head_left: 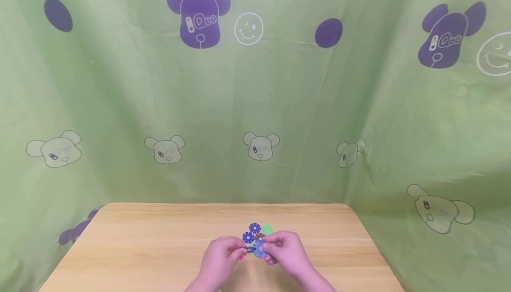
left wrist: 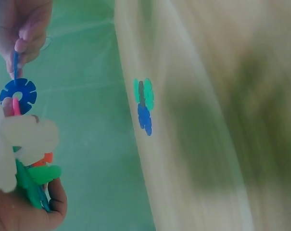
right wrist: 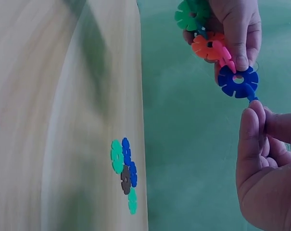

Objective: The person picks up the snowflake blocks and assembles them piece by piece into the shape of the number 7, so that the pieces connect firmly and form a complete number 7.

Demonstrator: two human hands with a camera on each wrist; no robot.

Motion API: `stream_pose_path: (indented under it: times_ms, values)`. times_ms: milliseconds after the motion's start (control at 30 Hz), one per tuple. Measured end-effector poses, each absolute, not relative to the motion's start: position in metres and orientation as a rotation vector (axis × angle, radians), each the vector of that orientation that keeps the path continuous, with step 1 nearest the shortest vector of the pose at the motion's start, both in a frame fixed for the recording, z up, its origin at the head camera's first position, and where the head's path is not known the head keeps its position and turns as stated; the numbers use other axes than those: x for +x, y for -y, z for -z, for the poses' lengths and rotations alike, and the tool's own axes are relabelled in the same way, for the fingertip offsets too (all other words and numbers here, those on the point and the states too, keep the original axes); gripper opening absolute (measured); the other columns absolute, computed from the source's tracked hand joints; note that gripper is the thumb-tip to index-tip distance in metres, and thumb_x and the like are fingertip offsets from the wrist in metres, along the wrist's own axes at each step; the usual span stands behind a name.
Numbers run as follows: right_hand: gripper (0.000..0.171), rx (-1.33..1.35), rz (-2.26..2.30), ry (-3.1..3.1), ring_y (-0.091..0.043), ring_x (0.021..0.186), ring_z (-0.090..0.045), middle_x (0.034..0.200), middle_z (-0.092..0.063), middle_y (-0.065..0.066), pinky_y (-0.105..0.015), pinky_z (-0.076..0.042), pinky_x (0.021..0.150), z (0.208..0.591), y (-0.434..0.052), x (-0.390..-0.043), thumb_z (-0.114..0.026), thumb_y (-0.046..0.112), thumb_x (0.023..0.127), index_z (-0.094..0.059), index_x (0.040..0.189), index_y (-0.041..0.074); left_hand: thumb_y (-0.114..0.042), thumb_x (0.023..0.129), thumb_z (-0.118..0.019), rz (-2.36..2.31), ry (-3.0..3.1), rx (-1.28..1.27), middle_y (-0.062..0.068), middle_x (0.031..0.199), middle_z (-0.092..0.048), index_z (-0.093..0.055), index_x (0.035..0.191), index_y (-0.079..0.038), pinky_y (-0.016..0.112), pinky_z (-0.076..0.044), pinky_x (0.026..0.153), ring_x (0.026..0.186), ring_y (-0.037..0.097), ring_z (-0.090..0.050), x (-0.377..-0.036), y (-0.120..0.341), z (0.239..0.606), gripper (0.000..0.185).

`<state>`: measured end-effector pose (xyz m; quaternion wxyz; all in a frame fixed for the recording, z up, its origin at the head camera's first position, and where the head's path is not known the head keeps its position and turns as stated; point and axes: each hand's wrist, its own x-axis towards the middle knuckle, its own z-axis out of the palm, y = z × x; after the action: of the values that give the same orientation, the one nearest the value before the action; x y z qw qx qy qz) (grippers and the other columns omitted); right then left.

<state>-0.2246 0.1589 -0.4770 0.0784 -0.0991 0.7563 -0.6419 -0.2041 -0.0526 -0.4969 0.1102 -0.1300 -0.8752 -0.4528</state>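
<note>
My left hand (head_left: 233, 251) grips a cluster of joined snowflake discs (head_left: 255, 250) just above the wooden table (head_left: 159, 247). In the right wrist view the cluster shows a green disc (right wrist: 189, 14), an orange disc (right wrist: 205, 46), a pink disc (right wrist: 225, 57) and a blue disc (right wrist: 238, 81). My right hand (right wrist: 258, 113) pinches a thin blue piece (right wrist: 252, 98) edge-on against the blue disc's rim. In the left wrist view the left hand (left wrist: 37, 211) holds the cluster's lower end, and the right hand (left wrist: 22, 45) is above the blue disc (left wrist: 18, 93).
A small group of loose discs (head_left: 257, 232), blue, green and dark, lies on the table just beyond the hands, also seen as discs (right wrist: 125, 173) in the right wrist view. Green cloth with bear prints (head_left: 255, 105) hangs behind and around the table.
</note>
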Motion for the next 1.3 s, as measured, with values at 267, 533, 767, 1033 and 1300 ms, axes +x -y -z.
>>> stream_pose_path:
  times_ms: [267, 533, 767, 1033, 1300]
  values:
    - [0.017, -0.267, 1.934, -2.263, -0.018, 0.063, -0.065, 0.081, -0.069, -0.015, -0.033, -0.058, 0.060, 0.477, -0.157, -0.221, -0.068, 0.001, 0.083, -0.065, 0.097, -0.008, -0.025, 0.085, -0.070, 1.417, 2.549, -0.340, -0.016, 0.084, -0.066, -0.072, 0.088, -0.026, 0.019, -0.052, 0.070, 0.081, 0.004, -0.056, -0.201, 0.048, 0.504, 0.004]
    - [0.017, -0.262, 1.947, -2.257, -0.019, 0.064, -0.065, 0.082, -0.069, -0.015, -0.034, -0.058, 0.061, 0.478, -0.153, -0.220, -0.065, 0.000, 0.085, -0.064, 0.099, -0.009, -0.023, 0.084, -0.070, 1.348, 2.552, -0.309, -0.018, 0.086, -0.066, -0.072, 0.089, -0.023, 0.025, -0.053, 0.076, 0.081, 0.002, -0.056, -0.199, 0.043, 0.503, 0.005]
    - [0.020, -0.270, 1.966, -2.238, -0.019, 0.064, -0.065, 0.082, -0.069, -0.016, -0.034, -0.059, 0.061, 0.478, -0.157, -0.222, -0.067, 0.003, 0.085, -0.064, 0.101, -0.009, -0.024, 0.084, -0.070, 1.248, 2.539, -0.341, -0.017, 0.092, -0.068, -0.072, 0.089, -0.023, 0.031, -0.052, 0.079, 0.084, 0.002, -0.056, -0.199, 0.041, 0.499, 0.006]
    - [0.022, -0.266, 1.952, -2.213, -0.018, 0.066, -0.065, 0.084, -0.069, -0.015, -0.033, -0.058, 0.063, 0.480, -0.160, -0.221, -0.068, 0.006, 0.085, -0.064, 0.102, -0.007, -0.026, 0.083, -0.072, 1.189, 2.553, -0.455, -0.016, 0.097, -0.068, -0.071, 0.090, -0.027, 0.032, -0.050, 0.084, 0.088, 0.004, -0.061, -0.202, 0.042, 0.498, 0.007]
    - [0.023, -0.186, 1.907, -2.423, -0.020, 0.067, -0.064, 0.085, -0.068, -0.012, -0.031, -0.058, 0.062, 0.496, -0.169, -0.237, -0.066, 0.012, 0.088, -0.064, 0.102, -0.006, -0.022, 0.084, -0.071, 1.352, 2.603, -0.416, -0.015, 0.089, -0.068, -0.072, 0.090, -0.023, 0.019, -0.053, 0.070, 0.077, -0.001, -0.060, -0.203, 0.045, 0.502, 0.006]
